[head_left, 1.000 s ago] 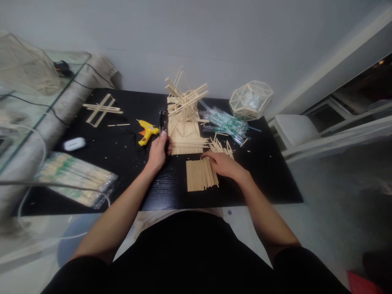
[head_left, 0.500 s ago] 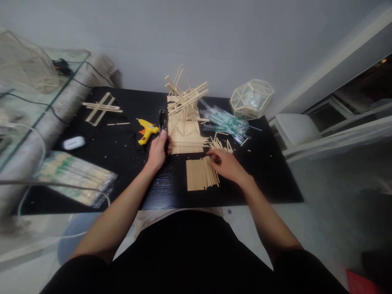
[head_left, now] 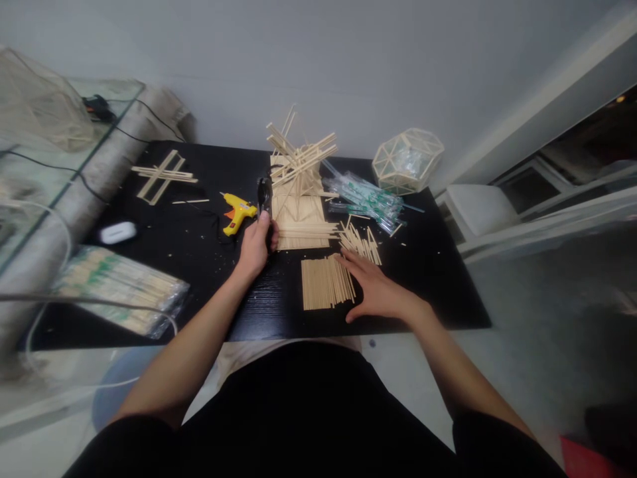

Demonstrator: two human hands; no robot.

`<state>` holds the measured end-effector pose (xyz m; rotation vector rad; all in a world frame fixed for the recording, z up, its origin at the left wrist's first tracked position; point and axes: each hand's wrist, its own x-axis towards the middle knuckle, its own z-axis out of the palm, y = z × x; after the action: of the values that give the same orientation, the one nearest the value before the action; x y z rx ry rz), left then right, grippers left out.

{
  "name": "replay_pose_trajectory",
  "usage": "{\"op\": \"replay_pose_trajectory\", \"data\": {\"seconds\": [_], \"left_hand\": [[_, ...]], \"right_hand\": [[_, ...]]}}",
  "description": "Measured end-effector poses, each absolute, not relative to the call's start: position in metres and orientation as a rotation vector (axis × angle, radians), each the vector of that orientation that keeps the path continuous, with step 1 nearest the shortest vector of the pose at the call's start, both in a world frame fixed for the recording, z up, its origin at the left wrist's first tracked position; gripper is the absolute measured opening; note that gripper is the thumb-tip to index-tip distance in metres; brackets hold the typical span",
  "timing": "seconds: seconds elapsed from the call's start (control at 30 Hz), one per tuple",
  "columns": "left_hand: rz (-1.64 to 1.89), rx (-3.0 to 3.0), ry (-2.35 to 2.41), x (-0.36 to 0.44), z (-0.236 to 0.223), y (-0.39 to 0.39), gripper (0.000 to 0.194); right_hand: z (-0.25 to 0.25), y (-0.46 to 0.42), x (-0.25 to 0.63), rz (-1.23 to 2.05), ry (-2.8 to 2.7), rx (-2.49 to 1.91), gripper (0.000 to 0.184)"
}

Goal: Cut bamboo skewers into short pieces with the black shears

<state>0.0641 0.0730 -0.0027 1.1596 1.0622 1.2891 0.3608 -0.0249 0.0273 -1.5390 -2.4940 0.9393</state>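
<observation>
My left hand (head_left: 257,244) is closed round a black hand tool (head_left: 265,196) that stands upright beside a structure of glued wooden sticks (head_left: 298,176). My right hand (head_left: 374,288) lies flat on the black table (head_left: 199,265) with fingers spread, its fingertips at the right edge of a flat row of cut wooden sticks (head_left: 323,283). A looser heap of short sticks (head_left: 362,241) lies just beyond that hand. A yellow glue gun (head_left: 239,213) rests left of the black tool.
Clear packets with green print (head_left: 368,196) and a stick polyhedron (head_left: 407,160) sit at the back right. A stick cross (head_left: 163,175), a white oval object (head_left: 117,232) and a bag of sticks (head_left: 117,287) lie on the left. Cables run over a glass shelf (head_left: 60,159).
My right hand has slid back and to the right off the row of sticks and flattened on the table. The left hand has kept its grip on the black tool.
</observation>
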Motion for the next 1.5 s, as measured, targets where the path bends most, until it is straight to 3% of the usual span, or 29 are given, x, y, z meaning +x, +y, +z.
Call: {"op": "replay_pose_trajectory", "data": {"seconds": [1.5], "left_hand": [[1.289,1.178,1.065,0.064,0.0,0.072,0.059]], "right_hand": [[0.028,0.002,0.374,0.93,-2.463,-1.596,0.121]]}}
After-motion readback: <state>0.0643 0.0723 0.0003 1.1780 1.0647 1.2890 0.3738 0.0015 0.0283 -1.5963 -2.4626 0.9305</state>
